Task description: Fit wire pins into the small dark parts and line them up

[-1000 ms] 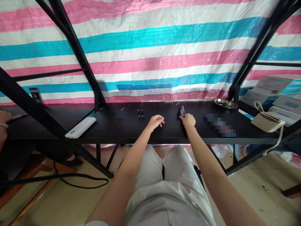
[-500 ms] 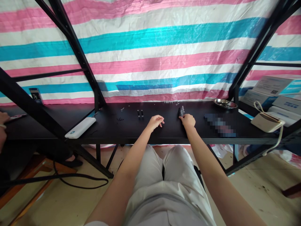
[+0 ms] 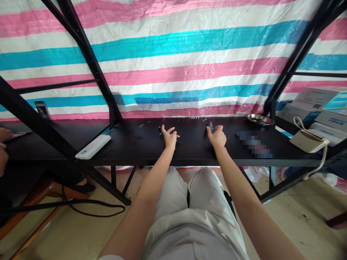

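My left hand (image 3: 170,138) is over the black tabletop (image 3: 189,148) with its fingers spread. Just beyond its fingertips stands a small dark cylinder with a light band (image 3: 159,131); the second one beside it is hidden behind the fingers. My right hand (image 3: 217,137) has thumb and fingers apart, close to a row of small clear-grey pieces (image 3: 211,126). Dark small pieces (image 3: 207,128) lie along that row, partly covered by the thumb. Whether the thumb touches them I cannot tell.
Several tiny white pieces (image 3: 194,117) line the back edge. A metal dish (image 3: 260,119), a blurred patch (image 3: 253,144) and a cream pouch (image 3: 309,141) are to the right. At left are a white power bank-like block (image 3: 93,147), black scraps (image 3: 138,137) and another person's hand (image 3: 4,134).
My left hand has moved slightly left and spread its fingers, toward the two dark cylinders. My right hand has let go of the small pieces and opened.
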A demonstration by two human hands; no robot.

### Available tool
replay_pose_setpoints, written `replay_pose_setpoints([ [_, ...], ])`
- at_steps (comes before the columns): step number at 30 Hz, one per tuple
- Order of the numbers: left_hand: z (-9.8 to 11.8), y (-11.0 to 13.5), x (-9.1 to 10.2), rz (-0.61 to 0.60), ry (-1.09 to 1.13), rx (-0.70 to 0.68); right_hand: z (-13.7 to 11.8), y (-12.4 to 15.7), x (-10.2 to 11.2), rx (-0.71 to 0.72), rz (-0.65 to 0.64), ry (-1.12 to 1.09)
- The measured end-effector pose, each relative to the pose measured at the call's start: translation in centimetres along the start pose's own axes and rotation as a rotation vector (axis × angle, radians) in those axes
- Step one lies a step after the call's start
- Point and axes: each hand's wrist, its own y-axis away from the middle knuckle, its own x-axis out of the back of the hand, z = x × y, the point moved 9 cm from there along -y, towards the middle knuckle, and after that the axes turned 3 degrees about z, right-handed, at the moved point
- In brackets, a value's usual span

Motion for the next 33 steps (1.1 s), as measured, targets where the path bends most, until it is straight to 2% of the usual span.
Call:
replay_pose_setpoints([
  [4,-0.8,-0.3,0.1,0.025,0.075,0.078,-0.4,0.1,0.5,0.047,0.06,-0.028],
  [11,-1.2,-0.5,0.1,0.022,0.103,0.154,-0.8,0.4,1.0,0.055,0.047,-0.013],
  [23,-0.8,-0.4,0.0,0.02,0.174,0.174,-1.0,0.4,1.6,0.072,0.085,-0.064],
  [28,-1.3,-0.8,0.5,0.079,0.135,0.148,-1.2,0.5,1.8,0.083,0.106,-0.082],
  [31,-1.4,-0.9,0.7,0.097,0.108,0.145,-1.7,0.8,1.8,0.131,0.107,-0.109],
  [33,-1.3,-0.8,0.5,0.067,0.097,0.14,-2.6,1.2,1.6,0.207,0.083,-0.127],
])
